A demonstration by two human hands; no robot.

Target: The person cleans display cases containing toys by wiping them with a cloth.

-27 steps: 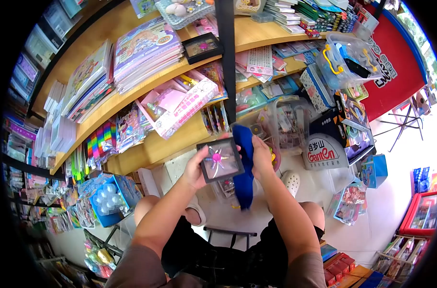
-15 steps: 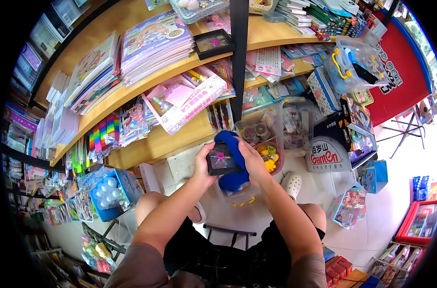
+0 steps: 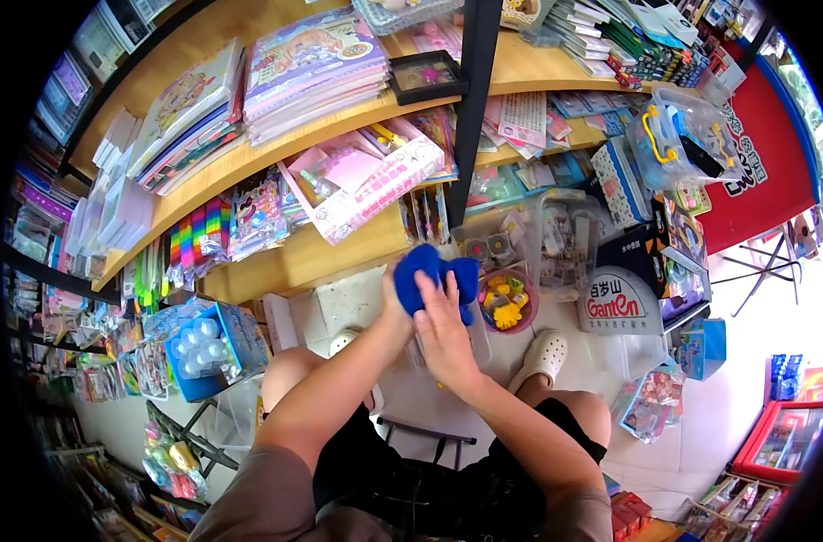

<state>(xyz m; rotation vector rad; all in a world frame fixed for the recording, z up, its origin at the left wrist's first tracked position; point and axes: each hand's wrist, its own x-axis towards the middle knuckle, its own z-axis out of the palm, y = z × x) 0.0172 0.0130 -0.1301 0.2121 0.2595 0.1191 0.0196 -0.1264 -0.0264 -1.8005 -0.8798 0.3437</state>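
A blue cloth [image 3: 466, 275] is bunched over what I hold in front of my knees. My right hand [image 3: 445, 336] presses onto the cloth from above, fingers stretched across it. My left hand [image 3: 396, 298] is at the cloth's left side, its fingers mostly hidden. The small black box with a clear front and a pink piece inside, seen in that hand earlier, is covered now. A similar black box [image 3: 428, 83] lies on the shelf edge above.
The wooden shelf [image 3: 222, 167] carries stacked books [image 3: 317, 72] and a pink box [image 3: 371, 185]. Near my hands stand a pink basket [image 3: 532, 312] of yellow toys and clear bins [image 3: 565, 248]. A blue box [image 3: 204, 352] of clear balls is at left.
The blue cloth has moved over the face of the black box and hides it. My right hand has shifted from the box's right edge onto the cloth.
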